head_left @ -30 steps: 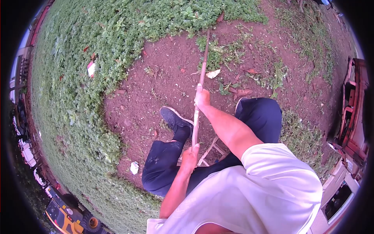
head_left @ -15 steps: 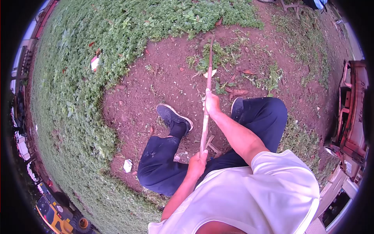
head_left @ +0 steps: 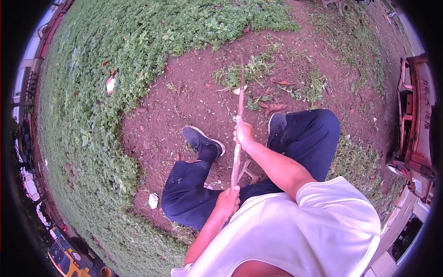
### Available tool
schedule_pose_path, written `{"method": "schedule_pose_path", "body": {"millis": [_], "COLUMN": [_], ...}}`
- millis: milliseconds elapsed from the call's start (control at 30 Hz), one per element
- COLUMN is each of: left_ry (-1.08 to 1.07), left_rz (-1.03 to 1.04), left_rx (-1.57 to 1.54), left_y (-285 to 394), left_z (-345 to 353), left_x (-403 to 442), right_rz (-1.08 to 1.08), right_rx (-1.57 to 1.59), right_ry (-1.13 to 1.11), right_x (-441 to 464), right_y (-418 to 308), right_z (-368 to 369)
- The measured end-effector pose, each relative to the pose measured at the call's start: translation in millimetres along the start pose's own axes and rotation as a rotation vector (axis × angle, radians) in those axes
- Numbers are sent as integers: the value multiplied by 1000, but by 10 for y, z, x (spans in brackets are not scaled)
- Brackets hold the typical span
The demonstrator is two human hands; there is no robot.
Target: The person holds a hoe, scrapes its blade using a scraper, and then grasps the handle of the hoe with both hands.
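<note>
A long wooden pole (head_left: 240, 99) runs from near my lap out over the bare soil. My left hand (head_left: 227, 201) is wrapped round its near end, close to my body. Further up the pole, my right hand (head_left: 243, 132) is closed round it too. The pole's far end reaches the soil beside a patch of loose green weeds (head_left: 258, 67); whether a tool head is fixed there I cannot make out. A pale leaf (head_left: 240, 90) lies by the pole. Between my legs, partly hidden, is a small wooden stool (head_left: 248, 171).
Dense low green plants (head_left: 101, 138) cover the ground on the left. My shoes (head_left: 203, 141) rest on reddish soil (head_left: 157, 120). A white box (head_left: 153, 200) lies by my left knee. A rusty red metal vehicle part (head_left: 417, 115) stands at right, a yellow machine (head_left: 64, 258) at lower left.
Both hands have drawn the pole a little toward my body, its far end coming nearer across the soil. The grip stays on the pole, and the view has shifted slightly.
</note>
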State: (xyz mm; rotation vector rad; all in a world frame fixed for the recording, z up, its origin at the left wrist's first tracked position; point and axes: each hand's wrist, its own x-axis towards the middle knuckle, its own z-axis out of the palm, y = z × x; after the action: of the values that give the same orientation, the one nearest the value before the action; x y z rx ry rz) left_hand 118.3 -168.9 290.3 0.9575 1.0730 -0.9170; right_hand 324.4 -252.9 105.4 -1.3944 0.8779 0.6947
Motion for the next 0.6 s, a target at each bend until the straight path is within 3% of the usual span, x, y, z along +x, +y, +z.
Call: {"method": "schedule_pose_path", "body": {"millis": [133, 267, 367, 500, 600], "left_ry": [46, 26, 133, 214, 154], "left_rz": [129, 313, 379, 395, 367], "left_rx": [134, 67, 86, 204, 295], "left_y": [-223, -268, -171, -146, -333], "left_z": [-1, 287, 484, 475, 384], "left_x": [-150, -102, -180, -86, -94], "right_rz": [-41, -35, 187, 270, 228], "right_rx": [162, 251, 267, 300, 351], "right_ry": [-55, -276, -535, -476, -346], "right_x": [-187, -196, -158, -114, -189], "right_y": [39, -312, -357, -41, 67], "right_z": [-84, -126, -4, 58, -241]}}
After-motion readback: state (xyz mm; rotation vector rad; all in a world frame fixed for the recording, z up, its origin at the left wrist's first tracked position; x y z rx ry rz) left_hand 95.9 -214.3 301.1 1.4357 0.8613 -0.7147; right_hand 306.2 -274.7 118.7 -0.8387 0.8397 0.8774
